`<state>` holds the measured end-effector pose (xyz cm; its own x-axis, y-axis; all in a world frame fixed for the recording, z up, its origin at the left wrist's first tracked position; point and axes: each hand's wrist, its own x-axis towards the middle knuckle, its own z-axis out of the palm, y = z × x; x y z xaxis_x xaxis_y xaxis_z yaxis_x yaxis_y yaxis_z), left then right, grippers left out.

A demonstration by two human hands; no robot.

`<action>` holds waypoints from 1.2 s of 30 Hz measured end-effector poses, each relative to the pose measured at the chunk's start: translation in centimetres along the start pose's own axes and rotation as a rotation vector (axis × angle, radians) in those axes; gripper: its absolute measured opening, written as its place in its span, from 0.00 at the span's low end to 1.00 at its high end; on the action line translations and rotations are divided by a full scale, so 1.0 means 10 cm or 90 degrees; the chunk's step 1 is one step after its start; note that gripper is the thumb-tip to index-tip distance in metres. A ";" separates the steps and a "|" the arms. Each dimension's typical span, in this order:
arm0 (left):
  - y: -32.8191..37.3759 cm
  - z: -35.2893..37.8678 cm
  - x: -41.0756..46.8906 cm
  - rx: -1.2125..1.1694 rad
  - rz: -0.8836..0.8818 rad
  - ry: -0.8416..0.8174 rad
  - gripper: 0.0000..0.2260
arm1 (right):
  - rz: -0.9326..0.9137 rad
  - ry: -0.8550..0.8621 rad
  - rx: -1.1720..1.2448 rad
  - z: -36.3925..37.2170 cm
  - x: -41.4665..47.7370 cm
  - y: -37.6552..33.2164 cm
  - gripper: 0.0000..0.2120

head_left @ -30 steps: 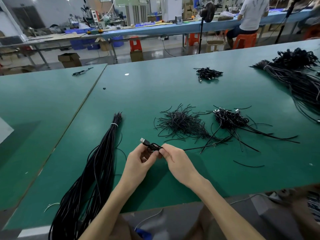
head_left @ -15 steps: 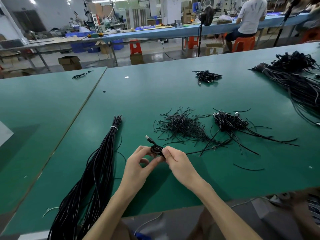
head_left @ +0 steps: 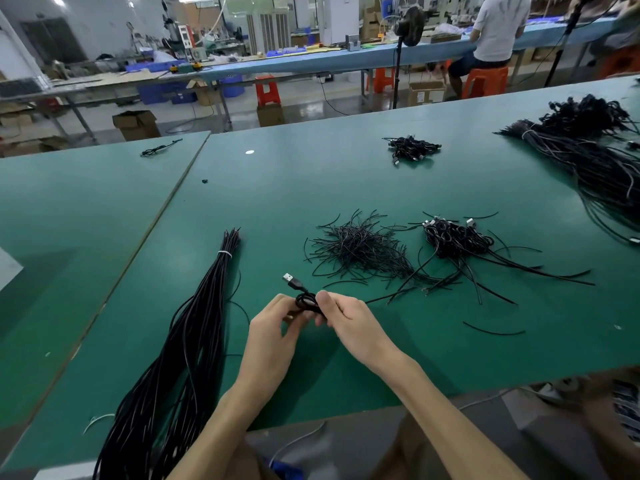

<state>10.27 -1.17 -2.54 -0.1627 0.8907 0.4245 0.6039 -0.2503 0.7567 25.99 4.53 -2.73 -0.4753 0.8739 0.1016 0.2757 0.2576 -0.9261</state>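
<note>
Since a second ago, the black USB cable [head_left: 306, 302] has tightened into a small coil just above the green table [head_left: 311, 188]; left hand [head_left: 273, 337] and right hand [head_left: 356, 327] both pinch it; probably light, limp and springy; best gripped across the loops

On the table [head_left: 311, 188], long bundle [head_left: 194, 323] lies left, wire pile [head_left: 360, 251] centre, coil heap [head_left: 457, 237] right of it, small heap [head_left: 412, 148] behind, cable [head_left: 306, 301] up front.

The right hand [head_left: 356, 327] covers part of the coiled USB cable [head_left: 304, 301]. The tied cable bundle [head_left: 194, 323] runs off the bottom edge, the cable heap [head_left: 595, 161] off the right edge.
</note>
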 end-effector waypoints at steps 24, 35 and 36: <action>-0.01 0.01 0.01 -0.038 0.003 -0.061 0.06 | 0.003 -0.016 0.118 -0.04 0.04 0.03 0.26; 0.04 0.03 -0.01 0.003 0.059 0.019 0.05 | 0.042 -0.019 0.174 -0.10 0.00 -0.08 0.24; 0.05 0.03 -0.03 0.025 0.080 0.034 0.03 | 0.047 -0.015 0.183 -0.10 0.00 -0.09 0.24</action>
<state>10.84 -1.40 -2.46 -0.1248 0.8319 0.5407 0.6523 -0.3418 0.6765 26.60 4.74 -1.56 -0.4834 0.8750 0.0252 0.0642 0.0642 -0.9959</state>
